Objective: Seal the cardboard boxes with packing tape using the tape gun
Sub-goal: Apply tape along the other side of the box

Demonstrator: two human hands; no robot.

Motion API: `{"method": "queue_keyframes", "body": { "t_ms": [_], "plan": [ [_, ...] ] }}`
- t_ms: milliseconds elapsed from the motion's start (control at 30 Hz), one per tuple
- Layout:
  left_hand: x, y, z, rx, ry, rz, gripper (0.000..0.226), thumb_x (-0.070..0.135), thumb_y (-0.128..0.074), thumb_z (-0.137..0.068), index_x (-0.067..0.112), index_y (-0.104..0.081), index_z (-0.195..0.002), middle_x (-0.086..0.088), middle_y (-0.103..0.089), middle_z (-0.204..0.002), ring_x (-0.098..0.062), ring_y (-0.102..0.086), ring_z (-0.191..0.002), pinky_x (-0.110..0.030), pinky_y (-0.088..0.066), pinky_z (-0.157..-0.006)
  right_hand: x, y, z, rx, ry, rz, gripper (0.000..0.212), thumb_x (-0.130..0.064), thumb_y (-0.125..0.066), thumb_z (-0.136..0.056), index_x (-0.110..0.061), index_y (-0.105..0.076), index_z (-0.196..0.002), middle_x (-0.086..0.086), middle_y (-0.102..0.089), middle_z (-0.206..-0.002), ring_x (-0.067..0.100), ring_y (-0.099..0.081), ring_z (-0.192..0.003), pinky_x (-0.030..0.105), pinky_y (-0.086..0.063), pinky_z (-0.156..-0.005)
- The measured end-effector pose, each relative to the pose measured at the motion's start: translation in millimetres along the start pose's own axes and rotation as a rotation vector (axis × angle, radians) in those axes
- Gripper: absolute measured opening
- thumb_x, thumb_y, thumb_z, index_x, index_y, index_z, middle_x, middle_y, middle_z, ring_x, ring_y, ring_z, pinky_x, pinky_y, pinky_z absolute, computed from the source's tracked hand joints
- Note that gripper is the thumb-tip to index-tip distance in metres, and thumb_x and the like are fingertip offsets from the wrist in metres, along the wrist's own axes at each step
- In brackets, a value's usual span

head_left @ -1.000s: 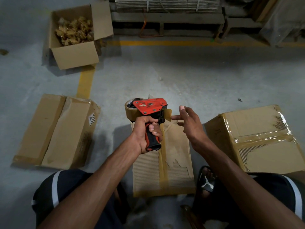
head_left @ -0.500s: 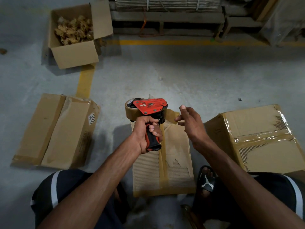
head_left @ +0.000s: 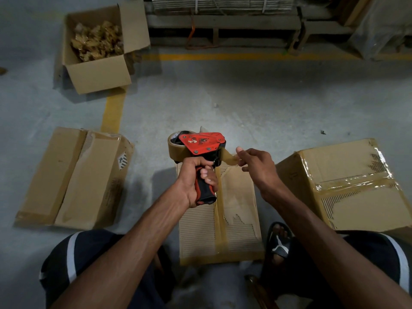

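Note:
My left hand [head_left: 196, 177] grips the black-and-red handle of a red tape gun [head_left: 201, 144] loaded with a brown tape roll [head_left: 175, 150], held above a flat cardboard box [head_left: 240, 210] lying between my knees. That box has a strip of brown tape down its middle seam. My right hand [head_left: 256, 166] pinches the loose end of the tape [head_left: 229, 158], pulled a short way out of the gun's mouth. A taped box [head_left: 347, 184] stands at the right. Another cardboard box [head_left: 73, 177] lies on the floor at the left.
An open box [head_left: 98, 70] holding crumpled brown material stands at the back left. Yellow floor lines [head_left: 113, 108] run past it. A pallet stacked with flat cardboard [head_left: 223, 16] lines the far wall. My sandalled foot [head_left: 278, 241] rests beside the middle box.
My right hand has taken the tape end and drawn it a little to the right, out of the gun. My left hand and the gun have stayed nearly in place.

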State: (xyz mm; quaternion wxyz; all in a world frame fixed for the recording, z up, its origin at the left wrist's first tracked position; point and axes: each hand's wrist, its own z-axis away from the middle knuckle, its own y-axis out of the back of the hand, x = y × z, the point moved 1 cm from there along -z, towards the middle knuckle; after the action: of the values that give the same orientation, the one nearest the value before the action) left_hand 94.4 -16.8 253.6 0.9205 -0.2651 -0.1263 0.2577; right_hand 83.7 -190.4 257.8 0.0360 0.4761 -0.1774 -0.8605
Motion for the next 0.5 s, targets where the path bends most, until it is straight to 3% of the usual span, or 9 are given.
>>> {"method": "queue_keyframes", "body": {
  "t_ms": [133,200,267,500],
  "plan": [
    [0.7,-4.8,4.1,0.005,-0.025,-0.105,0.026,0.012,-0.050,-0.083,0.018,-0.041,-0.060,0.009,-0.034,-0.047,-0.006,-0.029,-0.036,-0.016,-0.028,-0.039,2.1,3.4,-3.3,0.038,-0.027,0.006,0.038,-0.047,-0.061,-0.100,-0.012,-0.075,-0.090,0.004,-0.074,-0.084,0.023,-0.070,-0.090,0.052,-0.057,-0.091],
    [2.1,-7.9,7.4,0.003,-0.056,-0.180,0.026,0.012,-0.049,-0.084,0.019,-0.038,-0.061,0.009,-0.032,-0.046,-0.006,-0.028,-0.036,-0.017,-0.026,-0.039,1.9,6.8,-3.6,0.049,-0.056,-0.001,0.035,-0.046,-0.060,-0.100,-0.015,-0.073,-0.094,0.003,-0.074,-0.083,0.025,-0.071,-0.089,0.046,-0.057,-0.076],
    [4.9,-10.4,10.7,-0.016,-0.075,-0.249,0.028,0.012,-0.048,-0.085,0.020,-0.038,-0.060,0.009,-0.032,-0.045,-0.005,-0.028,-0.035,-0.017,-0.024,-0.039,1.0,10.0,-3.3,0.043,-0.089,-0.010,0.033,-0.045,-0.058,-0.102,-0.015,-0.071,-0.101,0.004,-0.073,-0.086,0.027,-0.070,-0.090,0.033,-0.046,-0.064],
    [14.9,-12.4,19.3,0.070,-0.225,-0.593,0.026,0.007,-0.052,-0.084,0.017,-0.042,-0.063,0.002,-0.033,-0.052,-0.010,-0.028,-0.038,-0.019,-0.025,-0.040,1.3,10.1,-2.1,-0.002,-0.226,-0.074,0.047,-0.054,-0.045,-0.105,-0.013,-0.068,-0.113,0.007,-0.067,-0.106,0.030,-0.067,-0.094,0.043,-0.050,-0.076]
  ]
}}
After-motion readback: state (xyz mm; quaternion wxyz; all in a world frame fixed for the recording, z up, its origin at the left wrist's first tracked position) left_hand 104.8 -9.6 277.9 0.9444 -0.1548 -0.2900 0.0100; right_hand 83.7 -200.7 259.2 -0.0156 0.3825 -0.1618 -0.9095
